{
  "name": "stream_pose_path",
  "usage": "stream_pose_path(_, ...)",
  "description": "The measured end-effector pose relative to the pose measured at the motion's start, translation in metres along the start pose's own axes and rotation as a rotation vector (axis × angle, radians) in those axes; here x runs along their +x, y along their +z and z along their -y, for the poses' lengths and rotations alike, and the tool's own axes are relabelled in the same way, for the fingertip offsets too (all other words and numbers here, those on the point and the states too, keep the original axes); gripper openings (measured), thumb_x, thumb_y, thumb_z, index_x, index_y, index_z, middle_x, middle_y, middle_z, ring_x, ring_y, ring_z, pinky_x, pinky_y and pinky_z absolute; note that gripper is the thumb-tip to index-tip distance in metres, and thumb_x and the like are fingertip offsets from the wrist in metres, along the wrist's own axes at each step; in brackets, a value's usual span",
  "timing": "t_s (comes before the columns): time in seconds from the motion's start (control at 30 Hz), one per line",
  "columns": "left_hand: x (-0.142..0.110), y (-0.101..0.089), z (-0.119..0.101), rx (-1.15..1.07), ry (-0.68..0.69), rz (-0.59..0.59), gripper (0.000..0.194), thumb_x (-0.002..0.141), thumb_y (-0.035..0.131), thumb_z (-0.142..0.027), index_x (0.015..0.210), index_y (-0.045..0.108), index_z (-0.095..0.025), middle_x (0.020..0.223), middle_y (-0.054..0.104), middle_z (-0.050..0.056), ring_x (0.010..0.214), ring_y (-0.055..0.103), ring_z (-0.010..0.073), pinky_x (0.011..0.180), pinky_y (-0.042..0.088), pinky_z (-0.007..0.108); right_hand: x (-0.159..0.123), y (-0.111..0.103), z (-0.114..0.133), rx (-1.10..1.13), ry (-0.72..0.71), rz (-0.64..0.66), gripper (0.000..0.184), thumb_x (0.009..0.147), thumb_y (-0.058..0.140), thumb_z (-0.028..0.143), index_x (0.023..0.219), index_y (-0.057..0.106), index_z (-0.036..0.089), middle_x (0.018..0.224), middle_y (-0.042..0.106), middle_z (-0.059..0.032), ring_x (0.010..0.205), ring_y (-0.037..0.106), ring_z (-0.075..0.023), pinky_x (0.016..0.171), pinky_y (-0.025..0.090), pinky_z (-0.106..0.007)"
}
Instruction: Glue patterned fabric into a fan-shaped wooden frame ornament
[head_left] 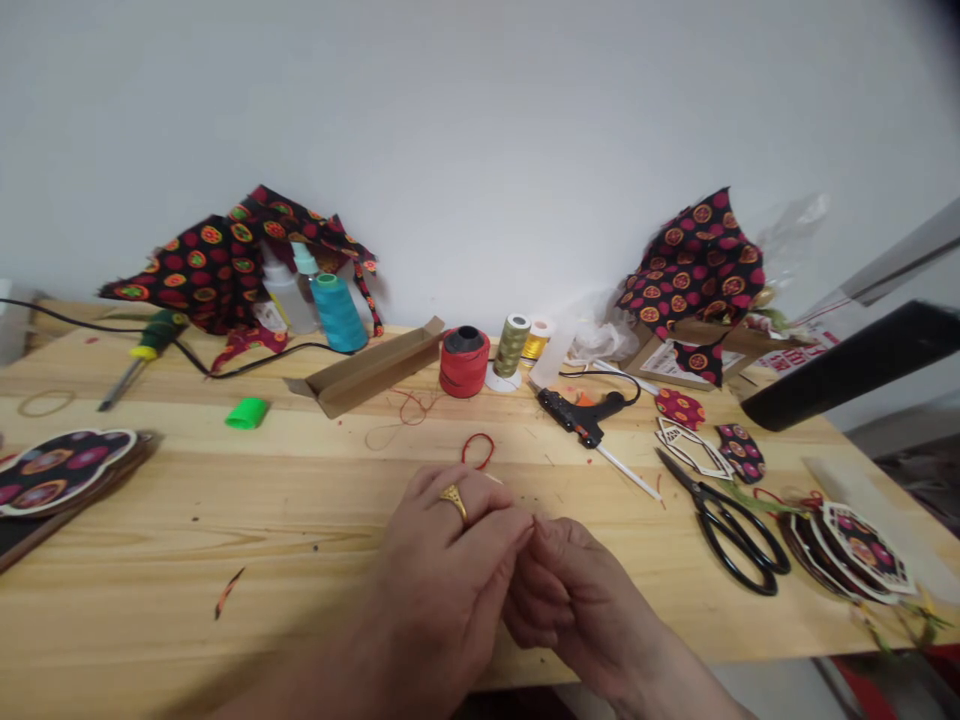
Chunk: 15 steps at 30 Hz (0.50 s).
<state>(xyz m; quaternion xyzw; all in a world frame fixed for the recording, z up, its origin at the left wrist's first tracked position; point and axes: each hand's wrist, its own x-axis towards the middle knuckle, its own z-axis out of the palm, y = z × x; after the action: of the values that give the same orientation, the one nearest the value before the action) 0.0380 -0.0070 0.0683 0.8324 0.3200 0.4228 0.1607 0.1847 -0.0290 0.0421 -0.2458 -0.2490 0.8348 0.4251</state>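
My left hand (457,570), with a gold ring on one finger, is closed, its thumb and forefinger pinched together near the table's front edge. My right hand (574,600) meets it fingertip to fingertip, also pinching, with its other fingers curled. Whatever sits between the fingertips is too small or hidden to make out. Just beyond the left knuckles shows a small loop of red cord (491,455); whether it runs into my fingers I cannot tell. To the right of my hands lie black-handled scissors (739,540), blades pointing away to the left.
Behind stand a red thread spool (464,365), a green spool (513,345) and a blue thread cone (340,315). A glue gun (581,415) lies right of centre. Stacked patterned pieces (862,550) sit at right, another patterned piece (67,470) at left. A screwdriver (142,350) and cardboard tray (375,370) lie further back.
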Motion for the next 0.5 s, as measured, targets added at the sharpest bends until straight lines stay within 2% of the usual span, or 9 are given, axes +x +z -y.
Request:
stream_pose_path(0.1,0.0,0.0,-0.001,-0.009,0.013,0.002,0.02,0.083,0.051,-0.001,0.086,0.062,-0.017,0.079,0.061,0.002,0.076,0.053,0.0173,0.073,0.043,0.038,-0.001,-0.001,-0.003,0.021,0.028,0.021,0.059,0.083,0.063,0.052,0.046,0.031,0.018,0.039,0.026,0.0104,0.035,0.021,-0.0021,0.04,0.019,-0.018)
stream_pose_path(0.2,0.0,-0.001,0.001,-0.007,-0.02,-0.011,0.02,0.083,0.052,-0.001,0.087,0.061,-0.019,0.083,0.061,0.002,0.081,0.054,0.0173,0.077,0.044,0.037,-0.002,-0.003,-0.008,0.031,0.028,0.069,0.057,0.083,0.062,0.052,0.047,0.034,0.019,0.038,0.028,0.0098,0.035,0.024,-0.003,0.038,0.019,-0.018)
stream_pose_path(0.3,0.001,-0.006,0.008,0.005,-0.101,-0.045,0.017,0.085,0.051,-0.006,0.089,0.06,-0.02,0.088,0.062,0.002,0.086,0.057,0.0166,0.078,0.045,0.032,-0.003,-0.005,-0.01,0.063,-0.034,0.189,0.056,0.088,0.055,0.05,0.046,0.034,0.02,0.037,0.028,0.0092,0.033,0.026,-0.0047,0.036,0.021,-0.019)
stream_pose_path(0.37,0.002,-0.014,0.014,0.03,-0.189,-0.034,0.014,0.088,0.049,-0.011,0.086,0.059,-0.021,0.085,0.061,0.001,0.083,0.057,0.0159,0.073,0.045,0.03,-0.005,-0.004,-0.007,0.087,-0.08,0.242,0.056,0.092,0.051,0.046,0.046,0.031,0.02,0.036,0.026,0.0094,0.032,0.024,-0.0049,0.036,0.021,-0.019)
stream_pose_path(0.43,0.001,-0.025,0.022,0.101,-0.279,-0.013,0.017,0.089,0.045,-0.017,0.077,0.056,-0.021,0.075,0.059,-0.001,0.072,0.056,0.0152,0.065,0.044,0.029,-0.007,-0.004,-0.001,0.061,-0.119,0.193,0.054,0.091,0.052,0.042,0.047,0.03,0.02,0.038,0.025,0.0093,0.034,0.024,-0.0052,0.038,0.021,-0.02)
stream_pose_path(0.5,-0.003,-0.036,0.032,0.222,-0.367,-0.024,0.028,0.09,0.041,-0.022,0.064,0.05,-0.022,0.061,0.052,-0.003,0.059,0.052,0.0147,0.057,0.039,0.029,-0.012,-0.006,0.007,-0.047,-0.187,0.063,0.051,0.089,0.056,0.039,0.048,0.035,0.019,0.042,0.03,0.0075,0.041,0.031,-0.0067,0.044,0.026,-0.021)
